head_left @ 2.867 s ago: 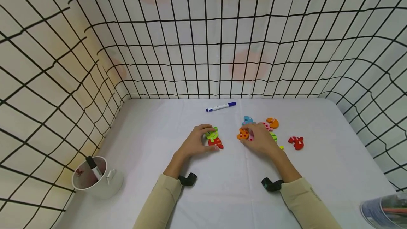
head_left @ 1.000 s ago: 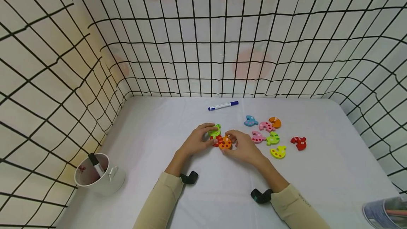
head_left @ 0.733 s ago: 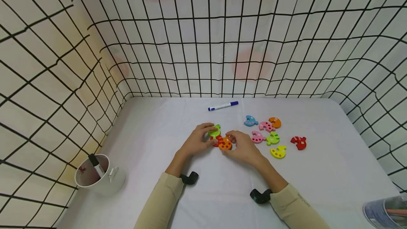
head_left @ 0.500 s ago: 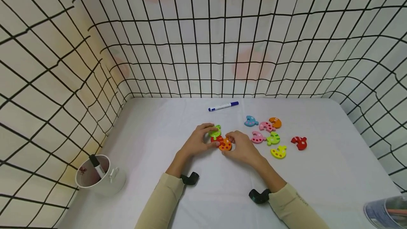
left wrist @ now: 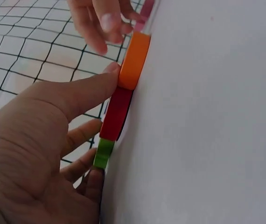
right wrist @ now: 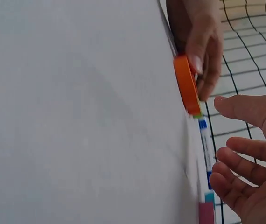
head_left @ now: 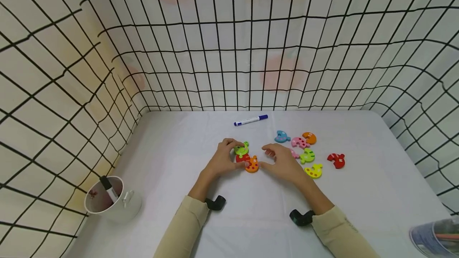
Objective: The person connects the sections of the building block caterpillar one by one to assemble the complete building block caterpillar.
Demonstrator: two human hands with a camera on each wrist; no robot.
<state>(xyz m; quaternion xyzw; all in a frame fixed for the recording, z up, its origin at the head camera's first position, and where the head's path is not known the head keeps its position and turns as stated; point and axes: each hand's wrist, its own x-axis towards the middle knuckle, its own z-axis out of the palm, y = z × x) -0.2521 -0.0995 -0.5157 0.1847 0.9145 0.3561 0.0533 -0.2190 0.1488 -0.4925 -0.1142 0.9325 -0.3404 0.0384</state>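
A green frog-faced toy piece [head_left: 242, 150], a red piece [head_left: 242, 158] and an orange spotted piece [head_left: 252, 165] lie joined in a bent row on the white table. My left hand [head_left: 220, 161] holds the row from the left, fingertips at the green face. Its thumb presses where red meets orange, as the left wrist view shows beside the orange edge [left wrist: 134, 60]. Just right of the row is my right hand [head_left: 287, 162], fingers relaxed and holding nothing. In the right wrist view, a gap separates its thumb from the orange piece [right wrist: 186, 84].
Several loose pieces lie to the right: blue [head_left: 282, 136], pink [head_left: 299, 142], orange [head_left: 309, 137], green striped [head_left: 307, 156], yellow [head_left: 313, 171] and red [head_left: 336, 160]. A marker [head_left: 251, 120] lies behind. A white pot [head_left: 125, 206] and a pencil container [head_left: 423, 240] stand at the sides; black mesh [head_left: 233, 49] encloses the table.
My right hand brought the orange spotted piece leftward from the cluster to the red piece, then let it go and drew back right. My left hand stays at the row.
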